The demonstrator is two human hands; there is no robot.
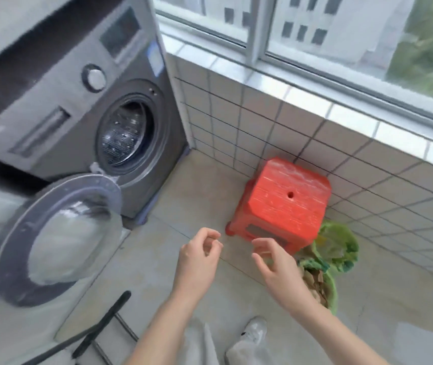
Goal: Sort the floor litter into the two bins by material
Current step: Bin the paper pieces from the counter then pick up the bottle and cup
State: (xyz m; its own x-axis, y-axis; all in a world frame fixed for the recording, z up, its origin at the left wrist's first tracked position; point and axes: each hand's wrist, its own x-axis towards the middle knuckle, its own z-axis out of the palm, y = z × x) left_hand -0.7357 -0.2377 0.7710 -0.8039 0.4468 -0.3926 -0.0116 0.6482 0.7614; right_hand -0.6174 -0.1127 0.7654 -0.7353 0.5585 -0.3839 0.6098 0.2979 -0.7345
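Note:
Two bins lined with green bags stand on the floor to the right of a red stool. The far bin [338,246] looks mostly hollow with pale contents I cannot make out. The near bin [332,288] holds brown paper scraps [316,281]. My left hand [199,256] hovers over the bare floor with curled fingers and nothing in it. My right hand [276,264] hovers just left of the near bin, fingers apart and empty. No loose litter shows on the visible floor.
A red plastic stool [284,204] stands against the tiled wall. A grey washing machine [73,96] fills the left, its round door [60,238] swung open over the floor. A black metal rack [104,330] lies bottom left. My shoe [255,330] is below.

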